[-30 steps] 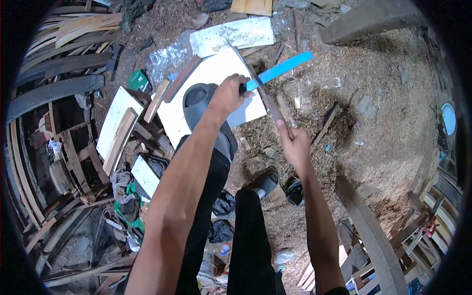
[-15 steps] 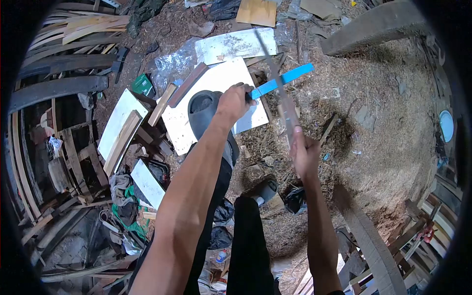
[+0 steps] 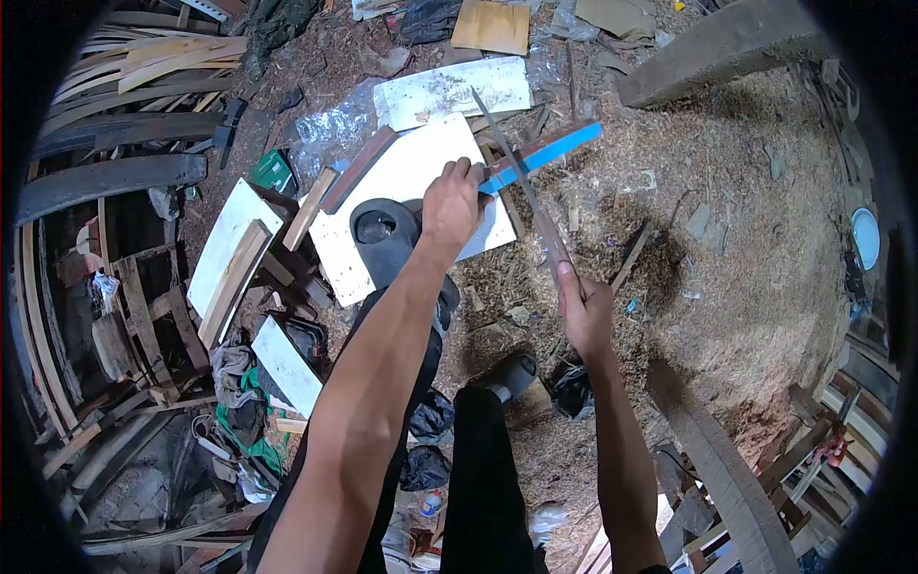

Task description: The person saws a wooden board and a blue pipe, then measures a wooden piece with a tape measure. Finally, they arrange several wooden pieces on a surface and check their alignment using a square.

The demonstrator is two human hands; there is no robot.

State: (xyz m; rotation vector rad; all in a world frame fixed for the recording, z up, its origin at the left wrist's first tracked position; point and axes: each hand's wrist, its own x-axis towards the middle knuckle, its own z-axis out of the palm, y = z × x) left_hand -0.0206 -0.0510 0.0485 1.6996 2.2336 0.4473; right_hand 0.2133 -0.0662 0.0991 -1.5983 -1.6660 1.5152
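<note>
Planks: curved lengths of wood (image 3: 115, 172), heaped and stacked down the far left; scrap wood among them.
Box: small and green (image 3: 273, 172); on the littered ground, right of the planks.
Panel: white and flat (image 3: 339, 253), on the ground; a brown bar (image 3: 361, 169) lies along its upper left edge.
Sandal: dark, on the person's left foot (image 3: 385, 244); over the panel, just beside the left hand.
Left hand: clamped on the near end of the strip (image 3: 564, 148), palm down (image 3: 451, 206); well apart from the right hand.
Saw: long thin blade (image 3: 507, 143), slanting across the strip just right of the left hand; whether its edge touches, I cannot tell.
Strip: blue side, brown top; it reaches from the left hand up and right, past the panel.
Right hand: fingers closed around the saw's handle (image 3: 585, 311); thumb along it.
Dish: white and round (image 3: 865, 238); at the far right, beyond sawdust-covered ground (image 3: 755, 287).
</note>
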